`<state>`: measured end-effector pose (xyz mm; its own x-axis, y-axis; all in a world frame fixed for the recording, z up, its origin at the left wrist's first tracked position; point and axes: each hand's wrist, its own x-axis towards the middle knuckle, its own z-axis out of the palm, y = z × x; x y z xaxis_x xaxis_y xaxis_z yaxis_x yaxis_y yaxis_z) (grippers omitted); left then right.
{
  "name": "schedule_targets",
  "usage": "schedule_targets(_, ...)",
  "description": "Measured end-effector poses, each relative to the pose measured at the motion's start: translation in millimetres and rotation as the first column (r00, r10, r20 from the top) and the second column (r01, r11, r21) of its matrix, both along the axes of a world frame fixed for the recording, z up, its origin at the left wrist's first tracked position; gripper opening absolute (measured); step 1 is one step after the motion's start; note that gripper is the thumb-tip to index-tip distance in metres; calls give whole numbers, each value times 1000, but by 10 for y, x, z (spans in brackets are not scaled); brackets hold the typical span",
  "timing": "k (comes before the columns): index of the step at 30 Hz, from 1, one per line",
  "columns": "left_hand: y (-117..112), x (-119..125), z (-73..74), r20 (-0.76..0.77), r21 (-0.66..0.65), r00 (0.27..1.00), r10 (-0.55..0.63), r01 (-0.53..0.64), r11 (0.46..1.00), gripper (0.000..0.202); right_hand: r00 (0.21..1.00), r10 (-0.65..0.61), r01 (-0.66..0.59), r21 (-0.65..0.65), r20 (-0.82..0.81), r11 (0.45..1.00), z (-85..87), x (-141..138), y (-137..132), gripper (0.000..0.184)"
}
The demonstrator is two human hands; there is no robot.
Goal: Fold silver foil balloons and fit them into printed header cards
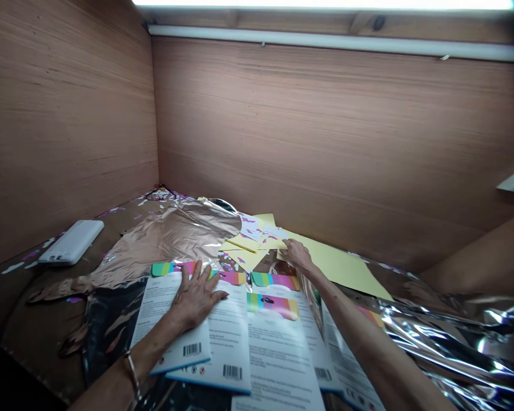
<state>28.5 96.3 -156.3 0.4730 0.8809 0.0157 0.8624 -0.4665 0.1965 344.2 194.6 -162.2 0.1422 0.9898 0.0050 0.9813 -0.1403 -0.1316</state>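
Pressing down with the fingers spread wide, the person's left hand (196, 298) lay flat on a group of overlapping packaging cards (229, 342), which had rainbow stripes at the top and barcodes at the bottom. A thin bangle (132, 374) went around that wrist. The right hand (297, 255) reached farther, and its fingers (288, 244) were held close together on a yellow paper sheet (338, 265), just beside a white slip with pink prints (263, 233); it was not possible to tell if they pinched anything. The cards lay near the front edge of the bench (21, 311). Toward the far left corner spread a crumpled rose-gold foil (171, 240), and a white rectangular device (71, 242) lay near the left edge. Crumpled silver foil (454, 342) covered the right front corner, and 2 wooden walls (325, 131) met behind everything.
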Motion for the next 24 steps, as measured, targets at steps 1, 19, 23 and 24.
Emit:
schedule_targets(1, 3, 0, 0, 0, -2, 1000, 4, -4, 1000, 54, 999, -28, 28, 0, 18, 1000, -20, 90, -37, 33)
schedule_targets(19, 15, -9, 0, 4, 34, 1000, -3, 3, 999, 53, 973, -173, 197, 168, -150, 966, -54, 699, -500, 28)
schedule_targets(23, 66, -66, 3, 104, 76, 995, -11, 4, 997, 53, 979, -74, 140, 370, -188, 918, 298, 553, -778, 32)
schedule_targets(24, 71, -71, 33, 181, 121, 983, -12, -10, 993, 54, 983, -18, 97, 424, -185, 901, 383, 477, -898, 35)
